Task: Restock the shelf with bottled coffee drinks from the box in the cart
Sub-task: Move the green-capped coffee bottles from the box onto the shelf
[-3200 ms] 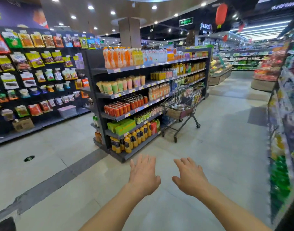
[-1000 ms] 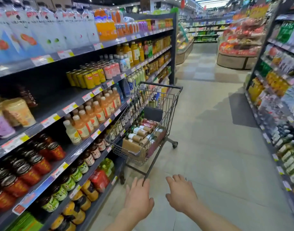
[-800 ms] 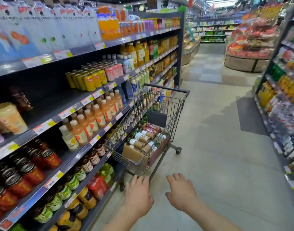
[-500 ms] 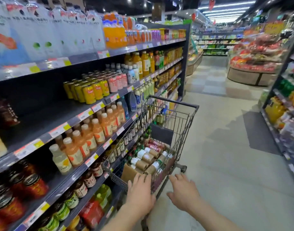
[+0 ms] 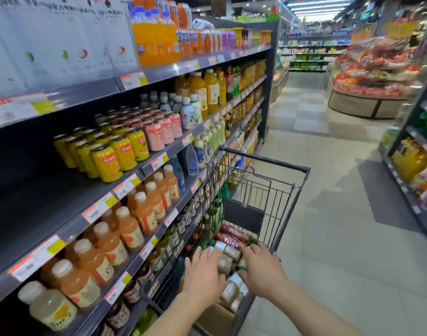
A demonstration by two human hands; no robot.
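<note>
A wire shopping cart (image 5: 261, 187) stands against the drinks shelf (image 5: 62, 204) on my left. In it lies a cardboard box (image 5: 217, 316) filled with bottled coffee drinks (image 5: 228, 249), brown ones near me and red-labelled ones further off, all lying on their sides. My left hand (image 5: 202, 275) hovers over the near bottles, fingers spread. My right hand (image 5: 262, 269) reaches in beside it, fingers resting on or just above the bottles. I cannot see either hand holding a bottle. A wide stretch of the second shelf board from the top is bare on the near side.
Yellow cans (image 5: 108, 154), pink cans (image 5: 164, 129) and orange juice bottles (image 5: 135, 221) fill the shelves on my left. The tiled aisle (image 5: 328, 214) runs ahead to a round display stand (image 5: 367, 93). Another shelf unit (image 5: 416, 161) lines the right side.
I have walked up to the cart. Both hands have moved forward from in front of the cart to over the bottles in the box.
</note>
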